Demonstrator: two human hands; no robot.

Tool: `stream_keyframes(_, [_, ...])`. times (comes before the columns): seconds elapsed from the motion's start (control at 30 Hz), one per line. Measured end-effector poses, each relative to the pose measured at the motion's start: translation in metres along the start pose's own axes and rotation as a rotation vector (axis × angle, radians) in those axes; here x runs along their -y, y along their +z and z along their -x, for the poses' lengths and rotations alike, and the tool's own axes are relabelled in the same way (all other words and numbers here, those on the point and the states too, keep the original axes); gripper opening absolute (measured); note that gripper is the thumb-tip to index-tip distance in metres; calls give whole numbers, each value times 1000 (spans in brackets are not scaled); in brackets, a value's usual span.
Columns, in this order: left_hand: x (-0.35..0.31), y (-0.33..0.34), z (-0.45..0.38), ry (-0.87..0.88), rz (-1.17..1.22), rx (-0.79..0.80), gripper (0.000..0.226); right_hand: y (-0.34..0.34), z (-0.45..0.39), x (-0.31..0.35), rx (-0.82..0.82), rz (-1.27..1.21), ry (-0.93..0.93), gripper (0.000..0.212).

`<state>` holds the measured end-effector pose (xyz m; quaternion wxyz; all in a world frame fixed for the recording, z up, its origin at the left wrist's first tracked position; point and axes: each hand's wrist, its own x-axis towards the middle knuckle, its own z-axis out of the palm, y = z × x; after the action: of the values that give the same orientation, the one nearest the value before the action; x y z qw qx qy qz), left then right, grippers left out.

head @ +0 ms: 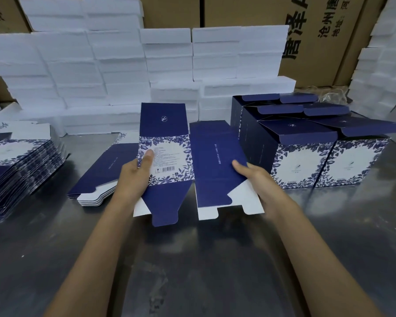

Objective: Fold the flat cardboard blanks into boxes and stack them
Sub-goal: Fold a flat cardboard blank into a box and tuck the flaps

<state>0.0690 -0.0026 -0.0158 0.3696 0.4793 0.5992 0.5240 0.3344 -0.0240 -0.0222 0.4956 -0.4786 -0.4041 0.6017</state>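
You have one blank (188, 161) up off the table (192, 271), caught between both hands and half sprung open. Your left hand (135, 177) pinches the floral panel, thumb laid flat on the printed face and the other fingers hidden behind it. Your right hand (254, 177) grips the plain blue panel at its right edge, thumb on top, fingers curled under. Holding opposite edges like this looks meant to let you push them toward each other so the flat sleeve pops into a square tube; the crease between the two panels already stands as a ridge. The bottom flaps hang toward you, unfolded, so the base is not yet closed.

The small pile (96, 179) lies just left of your left hand, close enough to feed from without reaching. The big pile (21, 161) sits at the far left as reserve. The finished boxes (306, 145) stand on the right beside your right hand, lids open, in rows, a short move from where you fold. White cartons (124, 69) are walled up at the far side.
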Motion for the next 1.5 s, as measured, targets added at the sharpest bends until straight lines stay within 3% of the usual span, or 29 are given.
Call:
stream_keyframes(0.1, [-2,0,2,-56,55,41,41,2,3,3,-49,6,-77,16])
stream_keyframes(0.23, [-5,10,5,8,7,30,31,-2,7,15,-120,-61,-109,12])
stream_keyframes(0.4, [-7,23,15,-66,102,250,62,-13,13,21,-80,-159,-61,24])
stream_keyframes(0.53, [-6,32,19,-91,177,363,62,-13,14,22,30,-351,-142,32])
stream_keyframes(0.63, [-8,35,20,-100,192,502,65,-9,17,23,161,-269,-140,42])
stream_keyframes(0.73, [-8,38,22,-48,201,569,76,-9,16,19,165,-195,-174,44])
stream_keyframes(0.83, [-4,34,24,48,217,631,101,-11,16,17,279,-96,-181,39])
stream_keyframes(0.9, [-4,28,25,102,180,669,106,-11,13,13,350,20,-172,29])
stream_keyframes(1.03, [-9,27,25,171,83,596,103,-9,4,2,277,310,-151,51])
stream_keyframes(1.23, [-11,26,23,162,148,410,64,0,3,-4,172,436,-200,80])
stream_keyframes(1.4, [-13,21,23,143,129,329,67,13,-1,-15,76,697,-276,79])
stream_keyframes(1.5, [-15,18,21,156,109,318,65,19,-5,-22,-27,889,-304,58])
